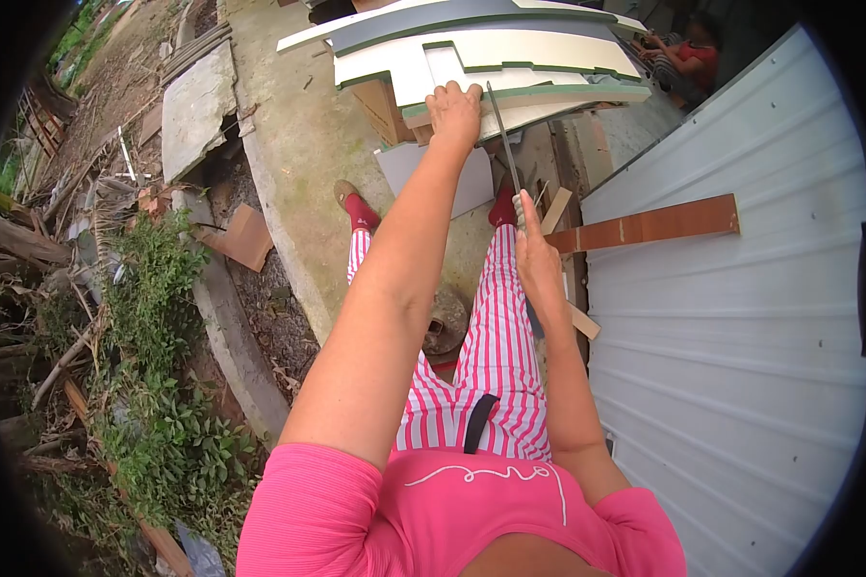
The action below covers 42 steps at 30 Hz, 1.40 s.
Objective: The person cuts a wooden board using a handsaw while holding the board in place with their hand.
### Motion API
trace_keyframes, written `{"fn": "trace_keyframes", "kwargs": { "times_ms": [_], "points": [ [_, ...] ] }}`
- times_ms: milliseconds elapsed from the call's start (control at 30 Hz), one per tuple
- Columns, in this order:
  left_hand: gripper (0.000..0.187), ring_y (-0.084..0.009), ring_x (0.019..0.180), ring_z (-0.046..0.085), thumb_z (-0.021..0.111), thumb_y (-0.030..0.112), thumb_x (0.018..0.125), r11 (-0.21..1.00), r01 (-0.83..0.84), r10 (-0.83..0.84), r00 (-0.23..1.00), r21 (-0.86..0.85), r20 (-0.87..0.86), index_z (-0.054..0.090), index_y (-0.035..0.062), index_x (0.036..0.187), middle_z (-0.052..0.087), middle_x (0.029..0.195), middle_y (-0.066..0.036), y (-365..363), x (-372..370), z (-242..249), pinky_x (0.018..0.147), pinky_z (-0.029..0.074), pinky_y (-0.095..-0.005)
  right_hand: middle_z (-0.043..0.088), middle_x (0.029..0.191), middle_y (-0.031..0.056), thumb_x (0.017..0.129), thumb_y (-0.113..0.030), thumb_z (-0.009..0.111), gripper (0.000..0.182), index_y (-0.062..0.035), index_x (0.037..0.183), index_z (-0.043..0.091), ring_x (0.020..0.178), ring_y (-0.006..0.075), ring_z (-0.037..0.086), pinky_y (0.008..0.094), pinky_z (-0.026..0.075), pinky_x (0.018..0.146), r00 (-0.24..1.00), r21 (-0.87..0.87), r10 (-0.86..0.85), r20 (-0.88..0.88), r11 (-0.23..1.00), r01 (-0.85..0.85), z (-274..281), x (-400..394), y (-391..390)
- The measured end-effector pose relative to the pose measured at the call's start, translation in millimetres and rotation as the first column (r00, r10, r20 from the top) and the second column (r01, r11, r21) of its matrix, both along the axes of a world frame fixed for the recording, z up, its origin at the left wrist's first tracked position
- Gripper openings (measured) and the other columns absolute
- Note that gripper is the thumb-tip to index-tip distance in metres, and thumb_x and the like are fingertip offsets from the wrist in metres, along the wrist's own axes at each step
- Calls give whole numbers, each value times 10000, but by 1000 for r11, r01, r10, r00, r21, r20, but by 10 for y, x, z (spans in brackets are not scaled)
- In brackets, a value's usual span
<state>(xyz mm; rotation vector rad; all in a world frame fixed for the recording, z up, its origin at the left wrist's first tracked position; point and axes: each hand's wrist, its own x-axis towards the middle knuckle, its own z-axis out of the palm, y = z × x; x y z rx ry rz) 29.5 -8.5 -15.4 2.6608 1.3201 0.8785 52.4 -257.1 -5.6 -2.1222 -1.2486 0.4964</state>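
Note:
A long thin blade tool (502, 130), which looks like a saw or file, points up and away from my right hand (537, 252), whose fingers are wrapped round its handle. Its tip reaches the near edge of a stack of white boards with green edges (568, 93). My left hand (455, 115) rests on the near board, just left of the blade, with its fingers bent over the edge. A notched white board (500, 50) and a grey panel (462, 21) lie behind it on the stack.
A brown plank (659, 223) sticks out beside the corrugated metal sheet (722, 317) on the right. Plants (164, 413) and a concrete slab (198, 111) are at left. Another person (695, 60) sits at the upper right. A pale panel (452, 183) stands under the stack.

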Motion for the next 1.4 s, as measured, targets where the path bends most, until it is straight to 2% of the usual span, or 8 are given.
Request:
{"fn": "trace_keyframes", "kwargs": {
  "times_ms": [100, 200, 833, 900, 1000, 1100, 1300, 1400],
  "points": [
    [207, -296, 900, 520, 467, 82, 834, 1000, 4, -4, 1000, -2, -3, 613, 126, 975, 549, 928, -143, -3, -6, 11, 798, 377, -415, 576, 1041, 301, 927, -132, 412, 600, -308, 1449, 173, 879, 448, 595, 487, 424, 743, 989, -117, -68, -129, 992, 53, 73, -36, -96],
    [202, -295, 903, 520, 478, 79, 828, 1000, 7, -7, 1000, -12, -10, 611, 122, 974, 547, 931, -145, 13, -10, 11, 802, 377, -415, 578, 1048, 297, 930, -142, 404, 595, -317, 1449, 174, 887, 446, 598, 471, 432, 752, 984, -53, -57, -171, 997, 48, 128, -35, -100],
    [178, -287, 909, 532, 493, 104, 827, 1000, -29, 29, 1000, 2, -7, 620, 125, 950, 557, 933, -135, 2, 10, -3, 792, 380, -418, 611, 846, 297, 931, -132, 385, 572, -266, 1443, 170, 819, 455, 599, 532, 440, 735, 997, -19, 29, 72, 999, -28, 124, 301, 804],
    [229, -291, 892, 543, 511, 90, 806, 999, -36, 36, 999, 13, -29, 593, 166, 1006, 543, 928, -120, 39, 19, -30, 766, 387, -431, 585, 1010, 315, 945, -152, 376, 570, -260, 1455, 145, 875, 471, 578, 517, 420, 746, 998, 24, 52, 31, 998, -53, 91, 262, 623],
    [229, -292, 893, 541, 501, 81, 811, 999, -33, 33, 999, 8, -33, 594, 162, 1004, 543, 926, -124, 37, 21, -34, 766, 386, -430, 573, 1056, 313, 946, -149, 381, 579, -290, 1455, 146, 880, 467, 584, 500, 425, 750, 997, -127, -13, -70, 992, 4, 248, 86, 256],
    [221, -293, 895, 539, 508, 81, 806, 999, -23, 23, 1000, 33, 8, 594, 158, 994, 543, 923, -125, 23, 11, -40, 769, 383, -428, 572, 1063, 310, 945, -147, 388, 585, -317, 1452, 151, 888, 473, 581, 489, 425, 752, 996, -33, -12, -85, 999, 9, 105, 1, -27],
    [200, -293, 889, 538, 527, 85, 797, 999, -17, 17, 1000, 42, 17, 595, 150, 974, 541, 909, -124, 39, 13, -51, 772, 381, -427, 565, 1120, 281, 943, -139, 384, 581, -288, 1455, 154, 923, 463, 579, 479, 435, 770, 991, -156, -37, -128, 988, 17, 288, 74, 148],
    [205, -293, 883, 539, 533, 89, 796, 999, -17, 16, 1000, 51, 11, 596, 152, 981, 541, 903, -122, 37, 13, -59, 769, 381, -429, 545, 1171, 273, 941, -136, 381, 576, -270, 1455, 158, 951, 455, 575, 465, 440, 794, 998, -56, 11, -55, 998, -14, 227, 140, 382]
  ]
}}
